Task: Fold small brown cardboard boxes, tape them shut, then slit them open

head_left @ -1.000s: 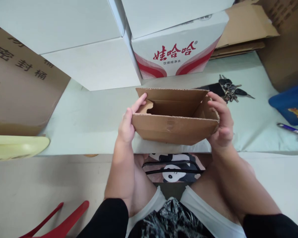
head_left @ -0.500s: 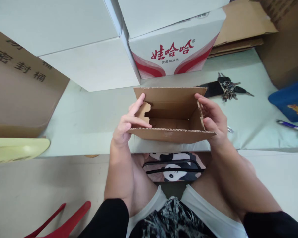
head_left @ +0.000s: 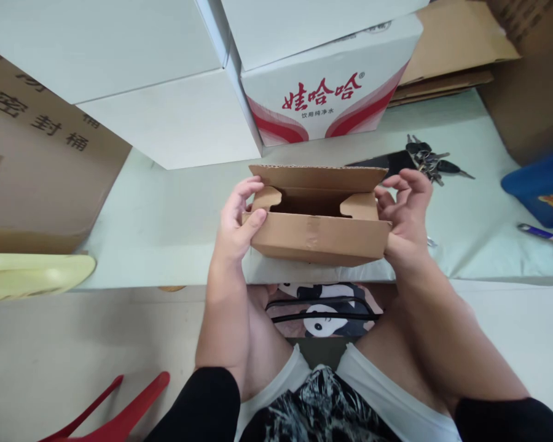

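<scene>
A small brown cardboard box (head_left: 317,239) stands at the table's near edge, its top partly open. Both short side flaps are folded inward, and the two long flaps stand up at front and back. My left hand (head_left: 242,215) grips the box's left end, thumb on the front flap and fingers behind. At the right end, my right hand (head_left: 405,212) touches the box side with its fingers apart and curved. The dark inside shows between the side flaps; its contents cannot be made out.
White boxes (head_left: 166,123) and a red-and-white carton (head_left: 332,98) stand behind on the table (head_left: 179,227). Keys (head_left: 426,159) lie back right, near a blue container (head_left: 541,187) and a purple pen-like item (head_left: 541,233). A yellow-green object (head_left: 37,273) is at left.
The right side flap has folded inward and the front flap has swung up. My left thumb has moved onto the front flap; my right hand has shifted off the right flap to the outside.
</scene>
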Demonstrator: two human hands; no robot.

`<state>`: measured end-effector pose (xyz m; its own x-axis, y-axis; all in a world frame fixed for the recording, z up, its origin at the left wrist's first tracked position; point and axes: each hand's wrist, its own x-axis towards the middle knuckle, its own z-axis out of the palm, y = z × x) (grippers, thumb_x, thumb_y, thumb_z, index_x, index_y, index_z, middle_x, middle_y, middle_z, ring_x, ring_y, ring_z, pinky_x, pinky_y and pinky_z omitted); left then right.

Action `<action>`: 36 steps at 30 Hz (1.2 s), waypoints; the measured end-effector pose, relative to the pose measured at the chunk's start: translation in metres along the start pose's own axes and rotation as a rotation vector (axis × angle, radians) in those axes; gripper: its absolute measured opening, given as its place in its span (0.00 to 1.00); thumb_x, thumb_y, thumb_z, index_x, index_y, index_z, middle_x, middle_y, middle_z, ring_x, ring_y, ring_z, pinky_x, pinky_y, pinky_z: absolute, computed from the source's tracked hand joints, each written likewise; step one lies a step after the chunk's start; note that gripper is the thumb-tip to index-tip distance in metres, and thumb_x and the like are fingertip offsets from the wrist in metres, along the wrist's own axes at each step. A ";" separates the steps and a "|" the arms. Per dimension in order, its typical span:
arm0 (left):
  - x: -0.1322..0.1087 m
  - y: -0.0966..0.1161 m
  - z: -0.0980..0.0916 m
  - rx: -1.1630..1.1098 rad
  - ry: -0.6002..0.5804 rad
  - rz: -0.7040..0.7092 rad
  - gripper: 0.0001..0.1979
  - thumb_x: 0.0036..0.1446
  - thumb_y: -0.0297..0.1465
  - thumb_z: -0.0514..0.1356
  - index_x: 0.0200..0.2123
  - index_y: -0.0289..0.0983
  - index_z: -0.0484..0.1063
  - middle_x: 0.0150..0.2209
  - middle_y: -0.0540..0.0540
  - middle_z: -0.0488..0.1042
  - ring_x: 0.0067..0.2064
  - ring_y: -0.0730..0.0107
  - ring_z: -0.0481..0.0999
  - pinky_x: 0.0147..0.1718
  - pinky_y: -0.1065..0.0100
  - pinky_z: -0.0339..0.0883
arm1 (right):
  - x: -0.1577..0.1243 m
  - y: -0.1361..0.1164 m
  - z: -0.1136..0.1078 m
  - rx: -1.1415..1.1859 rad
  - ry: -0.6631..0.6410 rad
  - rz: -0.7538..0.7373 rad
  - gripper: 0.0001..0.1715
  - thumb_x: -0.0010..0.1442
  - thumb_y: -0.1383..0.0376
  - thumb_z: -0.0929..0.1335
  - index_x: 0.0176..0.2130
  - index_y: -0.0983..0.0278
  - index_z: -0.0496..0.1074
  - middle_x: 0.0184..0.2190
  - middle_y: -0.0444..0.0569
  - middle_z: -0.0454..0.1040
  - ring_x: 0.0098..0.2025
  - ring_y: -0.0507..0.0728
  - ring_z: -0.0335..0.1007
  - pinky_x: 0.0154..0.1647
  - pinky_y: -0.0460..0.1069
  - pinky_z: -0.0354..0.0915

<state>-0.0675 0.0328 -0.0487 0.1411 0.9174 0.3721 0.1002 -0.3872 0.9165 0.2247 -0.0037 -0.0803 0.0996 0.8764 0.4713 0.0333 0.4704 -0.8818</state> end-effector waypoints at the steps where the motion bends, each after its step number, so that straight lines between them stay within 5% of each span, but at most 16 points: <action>1: 0.000 -0.002 0.001 -0.002 0.028 0.005 0.28 0.55 0.52 0.69 0.56 0.48 0.73 0.63 0.41 0.72 0.66 0.49 0.71 0.67 0.47 0.63 | 0.000 0.000 0.000 -0.015 0.002 0.012 0.51 0.48 0.45 0.79 0.64 0.37 0.56 0.64 0.45 0.63 0.60 0.61 0.71 0.59 0.58 0.72; 4: 0.001 -0.004 0.001 -0.014 0.064 -0.003 0.38 0.52 0.52 0.72 0.63 0.53 0.63 0.67 0.42 0.67 0.67 0.50 0.69 0.68 0.47 0.61 | -0.001 -0.001 -0.002 0.029 -0.049 0.082 0.47 0.54 0.39 0.73 0.67 0.37 0.55 0.68 0.45 0.63 0.64 0.65 0.69 0.64 0.65 0.69; 7: 0.001 -0.004 0.001 -0.029 0.054 -0.039 0.38 0.52 0.52 0.72 0.62 0.53 0.63 0.67 0.41 0.67 0.68 0.49 0.69 0.67 0.48 0.62 | 0.000 -0.004 -0.008 0.042 -0.141 0.037 0.42 0.55 0.35 0.69 0.64 0.42 0.64 0.63 0.46 0.70 0.66 0.68 0.67 0.68 0.68 0.65; 10: 0.001 -0.002 0.001 -0.026 0.033 -0.078 0.31 0.53 0.50 0.72 0.56 0.47 0.71 0.64 0.40 0.72 0.66 0.49 0.71 0.66 0.50 0.64 | 0.002 -0.009 -0.012 -0.116 -0.282 -0.076 0.28 0.56 0.44 0.74 0.53 0.49 0.76 0.56 0.49 0.74 0.67 0.70 0.66 0.71 0.70 0.60; 14: 0.001 0.003 0.001 0.012 0.017 -0.196 0.23 0.51 0.50 0.72 0.43 0.41 0.78 0.65 0.38 0.72 0.68 0.44 0.69 0.65 0.47 0.64 | 0.003 -0.014 -0.017 -0.234 -0.369 -0.085 0.12 0.62 0.55 0.72 0.45 0.52 0.80 0.58 0.50 0.73 0.68 0.69 0.64 0.70 0.70 0.60; 17: 0.001 0.007 0.001 0.025 0.012 -0.314 0.21 0.49 0.49 0.73 0.38 0.40 0.79 0.68 0.39 0.69 0.69 0.42 0.67 0.67 0.45 0.61 | 0.005 -0.017 -0.024 -0.279 -0.467 -0.064 0.20 0.60 0.48 0.73 0.49 0.52 0.78 0.62 0.52 0.69 0.71 0.72 0.59 0.72 0.71 0.58; 20: 0.002 0.008 0.002 0.008 0.020 -0.375 0.19 0.48 0.46 0.73 0.37 0.40 0.79 0.69 0.40 0.68 0.70 0.42 0.66 0.67 0.44 0.61 | 0.005 -0.022 -0.033 -0.349 -0.603 -0.083 0.41 0.52 0.36 0.74 0.58 0.52 0.73 0.69 0.54 0.59 0.74 0.75 0.53 0.73 0.71 0.57; 23: 0.002 0.006 0.003 -0.011 0.023 -0.398 0.17 0.47 0.44 0.72 0.37 0.40 0.79 0.68 0.41 0.69 0.70 0.42 0.66 0.67 0.44 0.60 | 0.002 -0.028 -0.036 -0.443 -0.669 -0.092 0.51 0.46 0.37 0.77 0.62 0.50 0.67 0.74 0.52 0.49 0.75 0.77 0.48 0.71 0.70 0.61; 26: 0.003 0.004 0.003 -0.035 0.027 -0.412 0.17 0.46 0.43 0.72 0.37 0.41 0.79 0.68 0.42 0.69 0.71 0.42 0.65 0.68 0.44 0.59 | -0.003 -0.031 -0.029 -0.532 -0.630 -0.109 0.44 0.47 0.46 0.80 0.59 0.49 0.67 0.75 0.50 0.45 0.76 0.77 0.47 0.70 0.71 0.63; 31: 0.004 0.006 0.000 -0.071 0.046 -0.340 0.22 0.49 0.51 0.68 0.39 0.41 0.79 0.64 0.41 0.73 0.71 0.40 0.64 0.68 0.43 0.58 | -0.002 -0.026 -0.018 -0.438 -0.387 -0.243 0.30 0.52 0.50 0.77 0.52 0.50 0.71 0.63 0.54 0.63 0.66 0.74 0.62 0.66 0.73 0.64; 34: 0.000 0.010 0.000 -0.164 -0.062 -0.251 0.31 0.50 0.60 0.63 0.43 0.41 0.78 0.64 0.41 0.72 0.69 0.39 0.66 0.66 0.44 0.62 | 0.001 -0.028 -0.019 -0.315 -0.182 -0.106 0.30 0.51 0.40 0.75 0.48 0.50 0.74 0.59 0.52 0.69 0.64 0.74 0.65 0.66 0.74 0.61; 36: -0.004 0.013 0.004 -0.228 -0.163 -0.233 0.38 0.45 0.63 0.65 0.50 0.43 0.75 0.63 0.40 0.72 0.66 0.39 0.70 0.61 0.45 0.68 | 0.004 -0.031 -0.019 -0.152 -0.047 0.134 0.30 0.48 0.39 0.75 0.45 0.50 0.76 0.57 0.49 0.73 0.62 0.71 0.68 0.64 0.70 0.65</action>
<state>-0.0630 0.0237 -0.0391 0.2977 0.9447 0.1376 -0.0708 -0.1219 0.9900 0.2428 -0.0166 -0.0514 0.0666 0.9357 0.3465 0.1734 0.3312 -0.9275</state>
